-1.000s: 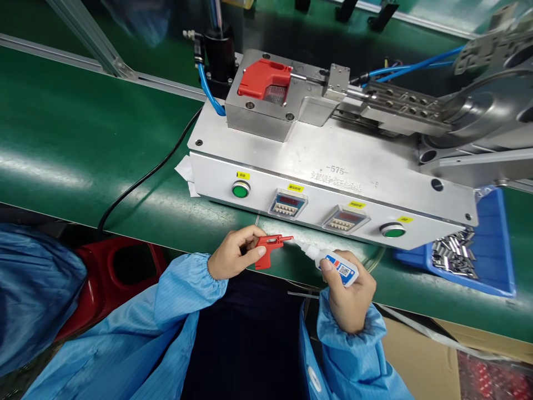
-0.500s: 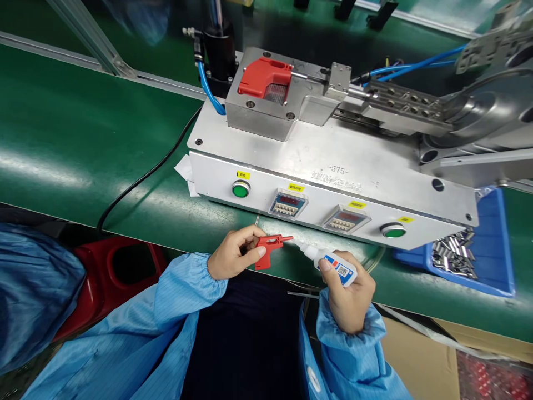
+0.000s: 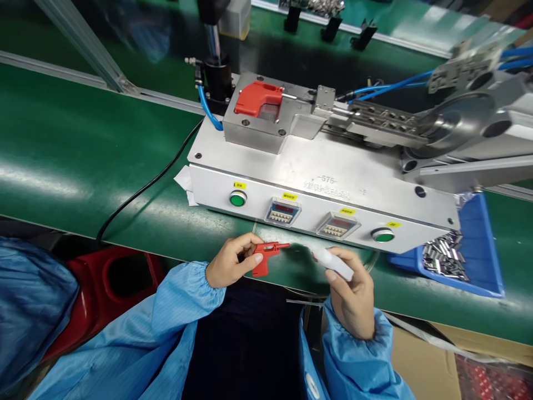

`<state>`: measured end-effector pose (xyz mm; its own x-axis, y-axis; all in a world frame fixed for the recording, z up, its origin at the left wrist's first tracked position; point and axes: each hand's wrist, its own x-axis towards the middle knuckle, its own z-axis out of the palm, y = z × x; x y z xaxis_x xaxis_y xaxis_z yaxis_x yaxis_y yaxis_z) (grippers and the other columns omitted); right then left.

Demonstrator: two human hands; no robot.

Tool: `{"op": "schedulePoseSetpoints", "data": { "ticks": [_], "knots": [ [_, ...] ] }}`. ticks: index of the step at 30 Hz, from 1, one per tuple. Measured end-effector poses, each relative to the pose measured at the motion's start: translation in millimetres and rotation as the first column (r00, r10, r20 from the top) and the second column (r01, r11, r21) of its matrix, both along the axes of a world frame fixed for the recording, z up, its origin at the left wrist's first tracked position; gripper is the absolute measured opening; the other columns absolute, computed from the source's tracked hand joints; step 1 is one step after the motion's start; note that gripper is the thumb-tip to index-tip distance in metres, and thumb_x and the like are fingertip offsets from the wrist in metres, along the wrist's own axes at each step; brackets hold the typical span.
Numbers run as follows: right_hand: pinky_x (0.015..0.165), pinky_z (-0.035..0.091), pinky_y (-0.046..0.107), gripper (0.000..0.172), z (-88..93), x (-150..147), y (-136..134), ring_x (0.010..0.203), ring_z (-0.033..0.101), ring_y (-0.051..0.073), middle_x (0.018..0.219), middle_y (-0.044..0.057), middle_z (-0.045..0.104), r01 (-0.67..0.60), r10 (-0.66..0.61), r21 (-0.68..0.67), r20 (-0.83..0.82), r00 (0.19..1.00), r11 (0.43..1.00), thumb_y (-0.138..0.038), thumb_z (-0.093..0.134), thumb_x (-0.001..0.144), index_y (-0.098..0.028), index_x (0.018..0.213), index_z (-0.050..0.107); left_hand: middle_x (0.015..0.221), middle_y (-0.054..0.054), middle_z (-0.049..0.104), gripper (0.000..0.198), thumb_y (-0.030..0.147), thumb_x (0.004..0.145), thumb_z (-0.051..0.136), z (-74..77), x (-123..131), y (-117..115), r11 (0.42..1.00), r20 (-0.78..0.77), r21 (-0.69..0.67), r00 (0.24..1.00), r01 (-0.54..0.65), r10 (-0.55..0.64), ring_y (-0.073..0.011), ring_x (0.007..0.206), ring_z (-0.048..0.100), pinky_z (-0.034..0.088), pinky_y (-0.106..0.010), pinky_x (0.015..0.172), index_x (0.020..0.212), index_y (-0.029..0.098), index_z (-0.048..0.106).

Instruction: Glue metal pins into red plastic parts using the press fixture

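The small red plastic piece (image 3: pixel 261 260), shaped a bit like a toy pistol, sits in the person's left hand (image 3: pixel 229 261), just over the near edge of the green table (image 3: pixel 83 128) and in front of the steel control box (image 3: pixel 316 216). It looks light and stiff, a moulded part with a thin flat arm pointing right and a stubbier stem pointing down. The sensible place to hold it is the thicker body, as those curled fingers do, pinching it against the thumb and leaving the arm free, since that slim end seems the likeliest to flex or snap. The right hand (image 3: pixel 353 294) is closed in a narrow pinch around a white squeeze bottle (image 3: pixel 333 264), soft-walled by the look of it, though blur makes its tip hard to judge. Compared with half a second ago, the bottle has turned so its blue-and-red label no longer shows, and it has drawn away from the red arm, leaving a clear gap. The whole view has swung too, bringing more of the far side into sight. A matching red piece (image 3: pixel 258 99) sits in the fixture on the machine, and a blue tray (image 3: pixel 478 233) of metal sleeves (image 3: pixel 443 255) lies off to the right.
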<state>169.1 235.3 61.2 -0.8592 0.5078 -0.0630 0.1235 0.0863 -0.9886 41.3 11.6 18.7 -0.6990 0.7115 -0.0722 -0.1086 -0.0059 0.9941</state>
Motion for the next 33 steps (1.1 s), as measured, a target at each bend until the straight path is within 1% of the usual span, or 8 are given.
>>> {"op": "schedulePoseSetpoints", "data": {
  "ticks": [5,13,17,20,23,25,27,33],
  "knots": [
    [0.093,0.054,0.039,0.023,4.0,2,-2,0.104,0.066,0.027,0.108,0.009,0.069,-0.079,0.084,0.180,-0.020,0.996,0.981,-0.043,0.076,0.092,-0.023,0.103,0.071,0.075,-0.002,0.067,0.035,0.052,0.097,0.066,-1.7,7,-9,0.996,0.012,-0.084,0.999,-0.034,0.036,-0.0160,0.065,0.058,0.048,-0.026,0.063,0.099,0.017,0.069],
    [0.099,0.054,0.042,0.020,-23.3,20,-3,0.108,0.067,0.027,0.109,0.008,0.072,-0.036,0.008,0.445,0.064,0.998,0.895,-0.019,0.067,0.092,-0.024,0.112,0.066,0.087,-0.006,0.076,0.046,0.064,0.089,0.071,-8.1,-3,-26,0.967,0.060,-0.255,0.998,0.031,-0.016,-0.0214,0.073,0.070,0.060,-0.028,0.067,0.100,0.020,0.074],
    [0.103,0.055,0.044,0.041,5.2,37,10,0.117,0.066,0.029,0.126,0.011,0.070,-0.140,0.096,0.544,0.109,0.989,0.827,-0.022,0.071,0.094,-0.024,0.134,0.062,0.088,-0.007,0.078,0.051,0.068,0.084,0.075,-12.7,4,-25,0.964,0.039,-0.267,0.999,-0.016,0.028,-0.0231,0.075,0.072,0.062,-0.030,0.067,0.098,0.020,0.075],
    [0.096,0.058,0.040,0.024,50.6,49,51,0.105,0.071,0.025,0.115,0.009,0.074,-0.148,0.112,0.640,0.097,0.989,0.754,-0.026,0.063,0.102,-0.024,0.125,0.069,0.094,-0.009,0.079,0.052,0.069,0.083,0.076,-17.1,8,-24,0.964,0.046,-0.264,0.998,-0.034,0.048,-0.0249,0.080,0.073,0.063,-0.031,0.069,0.100,0.020,0.076],
    [0.089,0.058,0.037,0.015,83.1,44,119,0.093,0.072,0.024,0.102,0.006,0.076,-0.055,-0.129,0.789,0.168,0.977,0.611,-0.024,0.063,0.101,-0.023,0.107,0.076,0.093,-0.008,0.078,0.051,0.068,0.085,0.074,-17.5,7,-23,0.965,0.036,-0.260,0.998,-0.037,0.048,-0.0238,0.078,0.072,0.062,-0.030,0.067,0.101,0.020,0.075],
    [0.088,0.056,0.035,0.015,86.3,30,165,0.094,0.071,0.024,0.103,0.005,0.077,-0.077,-0.365,0.831,0.323,0.873,0.551,-0.016,0.066,0.094,-0.022,0.100,0.078,0.093,-0.008,0.077,0.051,0.069,0.086,0.072,-15.9,4,-21,0.965,0.027,-0.260,0.999,-0.023,0.031,-0.0236,0.077,0.071,0.061,-0.029,0.066,0.102,0.020,0.075],
    [0.083,0.054,0.033,0.014,77.4,14,202,0.086,0.070,0.024,0.089,0.007,0.076,-0.107,-0.457,0.827,0.407,0.791,0.551,-0.008,0.070,0.087,-0.020,0.083,0.076,0.092,-0.008,0.077,0.054,0.071,0.085,0.071,-13.8,2,-19,0.967,0.022,-0.256,1.000,0.002,0.003,-0.0248,0.078,0.071,0.062,-0.030,0.067,0.101,0.020,0.074],
    [0.077,0.054,0.031,0.029,61.0,-6,249,0.070,0.062,0.015,0.070,-0.001,0.063,-0.180,-0.461,0.787,0.512,0.725,0.590,-0.028,0.076,0.096,-0.016,0.073,0.064,0.085,-0.005,0.073,0.050,0.070,0.088,0.068,-13.8,7,-14,0.981,0.048,-0.193,0.998,-0.029,0.039,-0.0219,0.072,0.066,0.058,-0.030,0.066,0.098,0.021,0.073]
  ]
}}
